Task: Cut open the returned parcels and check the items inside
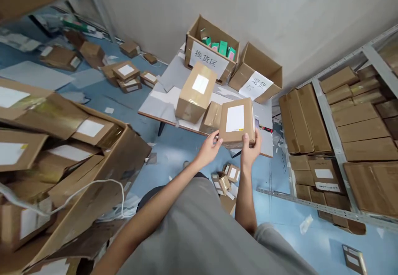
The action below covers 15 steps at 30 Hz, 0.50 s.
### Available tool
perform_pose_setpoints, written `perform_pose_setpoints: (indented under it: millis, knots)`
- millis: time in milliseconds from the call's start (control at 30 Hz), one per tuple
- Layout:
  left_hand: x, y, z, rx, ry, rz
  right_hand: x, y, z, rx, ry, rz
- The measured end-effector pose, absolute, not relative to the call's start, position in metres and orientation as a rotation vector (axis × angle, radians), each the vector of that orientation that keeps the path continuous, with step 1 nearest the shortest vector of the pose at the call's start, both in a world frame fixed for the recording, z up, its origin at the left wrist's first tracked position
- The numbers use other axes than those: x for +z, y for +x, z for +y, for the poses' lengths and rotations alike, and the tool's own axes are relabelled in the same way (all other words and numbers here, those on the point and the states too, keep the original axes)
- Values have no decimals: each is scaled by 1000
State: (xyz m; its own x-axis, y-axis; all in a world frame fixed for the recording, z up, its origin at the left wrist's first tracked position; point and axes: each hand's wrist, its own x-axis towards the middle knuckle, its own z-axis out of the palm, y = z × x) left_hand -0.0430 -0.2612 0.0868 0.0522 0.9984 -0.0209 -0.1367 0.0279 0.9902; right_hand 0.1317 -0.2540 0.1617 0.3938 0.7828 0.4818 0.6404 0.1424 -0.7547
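- Standing between metal shelving [329, 124] on the right and a large open bin [124, 159] heaped with labelled parcels on the left, facing a table [160, 103] near a pale wall.
- Looking across to the back of that table: on the left, a signed box [188, 51] with green packs [223, 48] inside; on the right, a second signed box [239, 78], open at the top.
- Finding, nearer in, a tall carton [189, 90], set lengthwise away from the body on the table's left half.
- Holding a square-topped carton [238, 122] straight ahead and right of the tall one, by the table's near edge; overlapping a small carton [212, 116] in view, perhaps resting on something beneath, which cannot be told.
- Turning its top upward, apparently a little longer away from the body than across, though hard to judge from this angle.
- Gripping its near end from both sides, neither hand nearer: left hand [210, 147] pinching the near left corner, right hand [251, 147] pressing a thumb to the near edge and wrapping fingers round the right side.
- Showing a white label [235, 117] on top, its long side also pointing away.
- Noting a red-and-black tool [266, 129] on the table, just beyond the right hand.
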Motion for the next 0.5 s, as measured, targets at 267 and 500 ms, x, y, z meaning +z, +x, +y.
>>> perform_pose_setpoints:
  millis: [267,500]
  knots:
    - [41,25,-175,1040,1192,1296,65,152,-119,160,-1979,-1547]
    - [25,-67,-213,1235,1052,1452,4,128,-106,565,-1965,-1754]
